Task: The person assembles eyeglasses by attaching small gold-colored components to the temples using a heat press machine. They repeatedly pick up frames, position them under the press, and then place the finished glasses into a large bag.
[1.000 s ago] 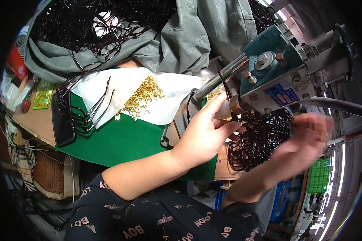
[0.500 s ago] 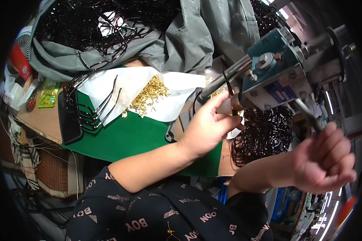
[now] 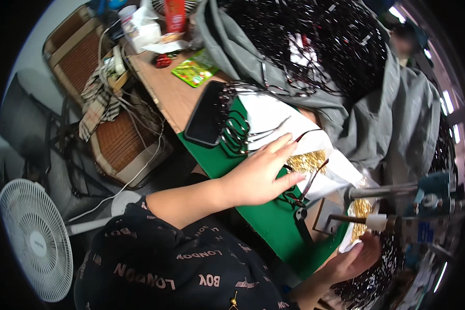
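Dark glossy spectacle frame (image 3: 295, 200) sits over the green-covered desk (image 3: 268, 227) at the left hand (image 3: 263, 175), whose spread fingers, grip unclear, have left the teal metal press (image 3: 434, 187), apparently pausing its work there, while the right hand (image 3: 352, 261), fingers parted, hovers nearby.

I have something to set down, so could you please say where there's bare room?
On the green mat along its near edge, between the left hand and the machine base, and on the wooden table between the phone and green packet. It is crowded among the glasses frames beside the phone, around the gold bits, and by the right hand.
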Motion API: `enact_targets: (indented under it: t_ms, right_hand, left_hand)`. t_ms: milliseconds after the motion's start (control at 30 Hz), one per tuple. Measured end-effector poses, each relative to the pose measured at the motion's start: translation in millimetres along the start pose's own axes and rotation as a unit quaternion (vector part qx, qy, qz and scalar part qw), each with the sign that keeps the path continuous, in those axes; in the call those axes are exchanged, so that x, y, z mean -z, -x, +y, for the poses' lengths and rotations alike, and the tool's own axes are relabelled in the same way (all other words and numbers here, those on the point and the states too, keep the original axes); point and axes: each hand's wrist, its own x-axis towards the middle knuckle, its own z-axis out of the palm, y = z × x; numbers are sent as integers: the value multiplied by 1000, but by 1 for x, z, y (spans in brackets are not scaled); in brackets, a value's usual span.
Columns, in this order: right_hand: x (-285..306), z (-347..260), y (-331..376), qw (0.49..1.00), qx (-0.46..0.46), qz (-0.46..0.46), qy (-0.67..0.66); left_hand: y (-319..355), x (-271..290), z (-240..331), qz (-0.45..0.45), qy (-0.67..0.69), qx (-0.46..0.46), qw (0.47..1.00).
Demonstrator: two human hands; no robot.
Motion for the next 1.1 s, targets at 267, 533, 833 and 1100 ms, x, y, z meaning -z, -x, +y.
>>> enact_targets:
  t_ms: [267,533,833,1100]
  right_hand:
    - [22,17,13,989,-40,-75,120]
    - [17,26,16,995,-42,-58,70]
    - [17,20,23,992,-63,-67,91]
    - [14,23,24,993,-84,-59,57]
  left_hand:
    - [22,99,-62,130,-339,154,919]
    - [4,69,-95,54,-353,240,902]
    - [0,70,-104,100,-340,243,903]
    - [-1,75,-106,93,-341,197,914]
